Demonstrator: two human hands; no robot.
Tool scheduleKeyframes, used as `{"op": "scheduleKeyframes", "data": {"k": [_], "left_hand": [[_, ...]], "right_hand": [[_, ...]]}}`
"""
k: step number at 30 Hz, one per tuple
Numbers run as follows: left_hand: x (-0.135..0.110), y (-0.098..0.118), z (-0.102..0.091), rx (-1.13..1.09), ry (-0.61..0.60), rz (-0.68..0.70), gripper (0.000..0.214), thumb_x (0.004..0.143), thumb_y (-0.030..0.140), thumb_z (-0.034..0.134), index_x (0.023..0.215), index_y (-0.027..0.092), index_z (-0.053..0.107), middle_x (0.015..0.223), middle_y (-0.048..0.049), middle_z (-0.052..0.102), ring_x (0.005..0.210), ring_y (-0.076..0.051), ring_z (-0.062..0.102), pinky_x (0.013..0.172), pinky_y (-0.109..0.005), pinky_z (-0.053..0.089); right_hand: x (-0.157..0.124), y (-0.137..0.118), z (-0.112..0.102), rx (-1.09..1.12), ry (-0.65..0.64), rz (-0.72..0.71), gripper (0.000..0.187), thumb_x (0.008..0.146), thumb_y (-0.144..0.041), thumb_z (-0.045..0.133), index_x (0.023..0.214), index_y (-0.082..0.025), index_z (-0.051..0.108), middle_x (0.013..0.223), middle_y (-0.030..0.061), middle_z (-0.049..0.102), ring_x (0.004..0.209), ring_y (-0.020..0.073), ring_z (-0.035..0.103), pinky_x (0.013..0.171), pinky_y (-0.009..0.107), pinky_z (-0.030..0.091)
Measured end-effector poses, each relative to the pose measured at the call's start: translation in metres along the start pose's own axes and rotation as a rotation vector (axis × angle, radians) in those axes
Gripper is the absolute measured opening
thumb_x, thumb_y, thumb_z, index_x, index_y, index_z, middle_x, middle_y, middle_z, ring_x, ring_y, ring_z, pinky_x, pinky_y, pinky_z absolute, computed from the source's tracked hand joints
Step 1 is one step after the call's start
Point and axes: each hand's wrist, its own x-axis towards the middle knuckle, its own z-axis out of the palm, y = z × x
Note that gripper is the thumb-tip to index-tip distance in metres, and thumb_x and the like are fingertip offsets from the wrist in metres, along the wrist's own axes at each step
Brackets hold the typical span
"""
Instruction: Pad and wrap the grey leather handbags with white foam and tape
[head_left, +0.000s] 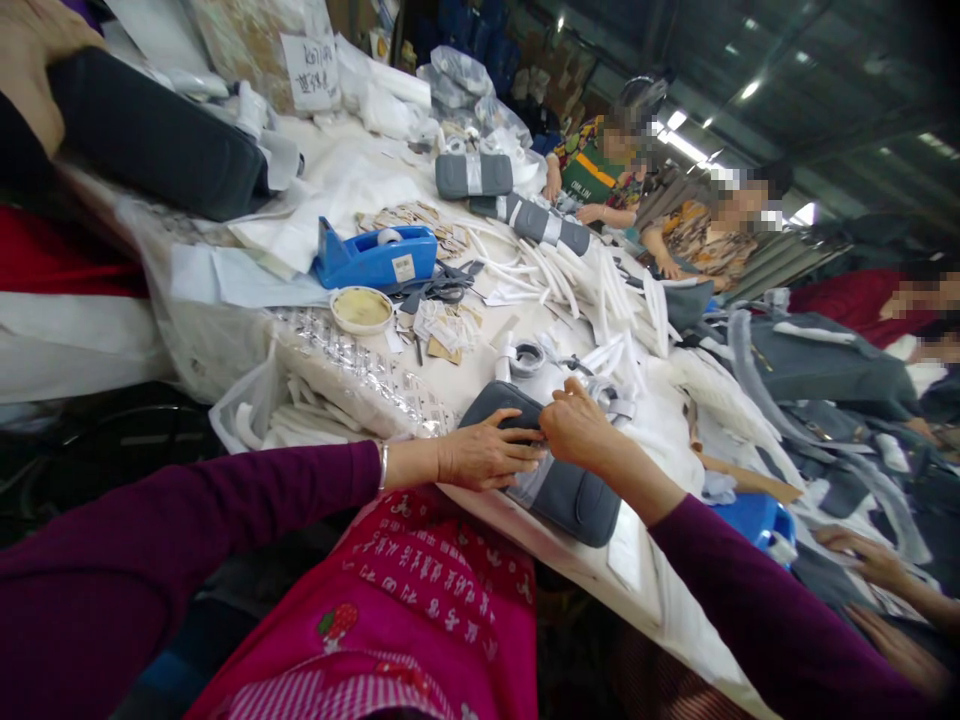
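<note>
A grey padded pouch [577, 497] lies on the white table edge in front of me, with a pale band of tape or paper across its middle. My left hand [480, 452] rests flat on the pouch's near end, fingers stretched toward the band. My right hand [576, 428] is closed in a pinch at the band, touching the left fingertips. What it pinches is too small to name. Both arms wear purple sleeves, and a bracelet sits on my left wrist.
A blue tape dispenser [375, 256], a round dish [361, 309], several white strips [592, 280] and more banded grey pouches [474, 175] cover the table. A plastic bag of white pieces [292, 415] hangs at the near edge. Other people sit at the far side and right.
</note>
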Motion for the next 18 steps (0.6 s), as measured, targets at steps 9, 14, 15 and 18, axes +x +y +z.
{"op": "scheduleKeyframes", "data": {"k": [9, 14, 15, 18], "left_hand": [[-0.001, 0.000, 0.001, 0.020, 0.007, 0.008, 0.038, 0.086, 0.024, 0.056, 0.124, 0.019, 0.056, 0.133, -0.0077, 0.058, 0.133, -0.027, 0.041, 0.113, -0.056, 0.016], [-0.001, 0.001, 0.000, 0.038, 0.020, 0.008, 0.033, 0.087, 0.027, 0.054, 0.120, 0.023, 0.059, 0.132, -0.0070, 0.058, 0.130, -0.026, 0.045, 0.113, -0.055, 0.017], [-0.001, 0.001, -0.002, 0.043, 0.019, 0.009, 0.032, 0.088, 0.027, 0.053, 0.119, 0.023, 0.060, 0.132, -0.0069, 0.059, 0.130, -0.026, 0.045, 0.113, -0.055, 0.017], [0.000, 0.003, -0.007, 0.059, -0.001, 0.013, 0.029, 0.090, 0.026, 0.051, 0.117, 0.023, 0.060, 0.131, -0.0066, 0.059, 0.133, -0.025, 0.042, 0.113, -0.052, 0.016]], "right_hand": [[-0.005, -0.005, 0.008, -0.017, 0.090, 0.084, 0.007, 0.078, -0.017, 0.061, 0.081, -0.017, 0.066, 0.070, 0.0111, 0.068, 0.087, 0.0305, 0.059, 0.102, 0.046, 0.018], [0.006, 0.026, 0.023, 0.014, 0.091, 0.067, 0.044, 0.066, -0.038, 0.078, 0.099, -0.016, 0.057, 0.077, 0.0093, 0.069, 0.091, 0.0319, 0.057, 0.099, 0.047, 0.021], [0.010, 0.035, 0.026, 0.051, 0.077, 0.051, 0.044, 0.064, -0.041, 0.080, 0.094, -0.018, 0.057, 0.079, 0.0086, 0.069, 0.092, 0.0313, 0.057, 0.096, 0.047, 0.022], [0.021, 0.065, 0.036, 0.209, 0.069, 0.090, 0.039, 0.061, -0.041, 0.081, 0.082, -0.020, 0.056, 0.077, 0.0028, 0.067, 0.089, 0.0268, 0.057, 0.088, 0.041, 0.027]]}}
